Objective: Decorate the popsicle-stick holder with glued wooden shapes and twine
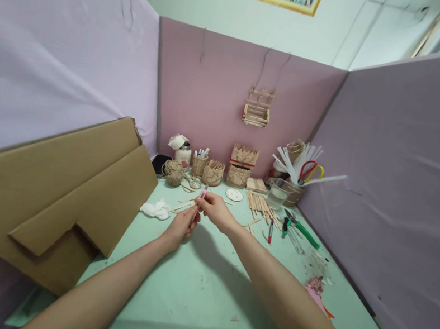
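Over the middle of the mint-green table, both my hands meet on a slim pink craft knife (203, 193) with a short greyish tip pointing away from me. My left hand (181, 226) is closed around its lower end. The fingers of my right hand (214, 210) pinch it higher up, near the tip. Just beyond and to the left lie a few thin wooden strips (183, 208), with a crumpled white tissue (156, 209) beside them.
Wooden sticks (262, 206), a red marker (270, 232), green-handled pliers (305, 233) and a water cup (278, 194) lie to the right. Twine (174, 173) and stick-covered holders (213, 173) line the back. Cardboard (50, 185) leans at left. A small wooden rack (257, 109) hangs behind.
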Tool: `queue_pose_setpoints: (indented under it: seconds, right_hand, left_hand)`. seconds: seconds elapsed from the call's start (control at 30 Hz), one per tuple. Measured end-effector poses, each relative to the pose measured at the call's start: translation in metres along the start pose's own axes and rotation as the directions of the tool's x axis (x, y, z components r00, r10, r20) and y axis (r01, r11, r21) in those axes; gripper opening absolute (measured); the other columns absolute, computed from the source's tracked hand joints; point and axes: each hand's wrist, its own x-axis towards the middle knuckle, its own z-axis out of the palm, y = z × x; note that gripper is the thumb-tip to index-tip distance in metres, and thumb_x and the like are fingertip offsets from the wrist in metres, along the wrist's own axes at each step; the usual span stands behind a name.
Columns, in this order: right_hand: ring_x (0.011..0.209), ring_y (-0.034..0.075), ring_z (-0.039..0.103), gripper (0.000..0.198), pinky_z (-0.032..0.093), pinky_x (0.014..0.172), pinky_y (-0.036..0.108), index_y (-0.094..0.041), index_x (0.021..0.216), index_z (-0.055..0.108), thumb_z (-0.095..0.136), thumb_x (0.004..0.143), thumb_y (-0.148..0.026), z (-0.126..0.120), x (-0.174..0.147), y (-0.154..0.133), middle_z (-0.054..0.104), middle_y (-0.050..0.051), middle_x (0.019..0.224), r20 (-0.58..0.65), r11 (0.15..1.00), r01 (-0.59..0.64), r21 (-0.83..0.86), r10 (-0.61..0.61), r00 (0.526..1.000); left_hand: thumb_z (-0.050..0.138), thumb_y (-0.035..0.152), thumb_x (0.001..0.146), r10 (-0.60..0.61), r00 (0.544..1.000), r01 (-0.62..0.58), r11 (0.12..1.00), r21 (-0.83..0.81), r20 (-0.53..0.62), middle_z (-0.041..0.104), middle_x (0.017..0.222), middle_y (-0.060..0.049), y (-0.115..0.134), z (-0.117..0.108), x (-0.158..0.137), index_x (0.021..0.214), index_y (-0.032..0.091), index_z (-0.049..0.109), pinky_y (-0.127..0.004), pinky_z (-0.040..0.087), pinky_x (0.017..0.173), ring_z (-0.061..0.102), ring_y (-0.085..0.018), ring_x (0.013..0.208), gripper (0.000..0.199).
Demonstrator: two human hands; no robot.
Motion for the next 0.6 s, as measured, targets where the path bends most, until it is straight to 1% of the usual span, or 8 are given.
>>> queue_pose_setpoints:
  seconds: [0.13, 0.3, 0.5, 0.6]
  right_hand:
    - [0.059, 0.011, 0.050, 0.018, 0.039, 0.054, 0.022, -0.018, 0.072, 0.056, 0.055, 0.080, -0.033, 0.004, 0.001, -0.003, 0.057, -0.002, 0.065, -0.003, 1.000, 0.004, -0.020, -0.004, 1.000]
    - [0.057, 0.010, 0.049, 0.019, 0.038, 0.052, 0.022, -0.018, 0.072, 0.056, 0.054, 0.080, -0.035, 0.008, 0.006, 0.000, 0.056, -0.002, 0.064, -0.005, 1.000, 0.003, -0.026, -0.003, 1.000]
    - [0.052, 0.009, 0.046, 0.028, 0.038, 0.049, 0.021, -0.018, 0.071, 0.055, 0.056, 0.078, -0.045, 0.006, 0.018, 0.003, 0.053, -0.003, 0.059, 0.018, 1.000, -0.001, -0.028, 0.002, 1.000]
    - [0.051, 0.009, 0.046, 0.033, 0.038, 0.049, 0.022, -0.017, 0.068, 0.056, 0.059, 0.075, -0.049, 0.002, 0.026, 0.002, 0.053, -0.002, 0.057, 0.065, 0.998, 0.001, -0.058, 0.003, 0.998]
  left_hand:
    - [0.048, 0.071, 0.076, -0.024, 0.999, 0.023, 0.999, -0.036, -0.035, 0.029, 0.046, 0.008, 0.002, -0.001, 0.001, 0.061, 0.019, 0.041, -0.020, 0.009, 0.039, 0.017, -0.004, 0.037, 0.054]
    - [0.050, 0.066, 0.077, -0.056, 0.997, 0.052, 0.995, -0.089, -0.047, 0.027, 0.045, 0.009, 0.004, -0.001, 0.001, 0.063, 0.020, 0.041, -0.020, 0.006, 0.039, 0.014, -0.004, 0.037, 0.048]
    - [0.051, 0.052, 0.078, 0.002, 1.000, -0.006, 0.991, -0.136, -0.030, 0.028, 0.047, 0.010, 0.002, -0.001, 0.001, 0.068, 0.020, 0.043, -0.019, 0.008, 0.040, 0.016, -0.004, 0.038, 0.035]
    - [0.051, 0.047, 0.080, 0.040, 0.999, -0.039, 0.984, -0.177, 0.003, 0.034, 0.050, 0.009, 0.002, -0.002, 0.002, 0.075, 0.019, 0.046, -0.017, 0.012, 0.039, 0.019, -0.004, 0.038, 0.029]
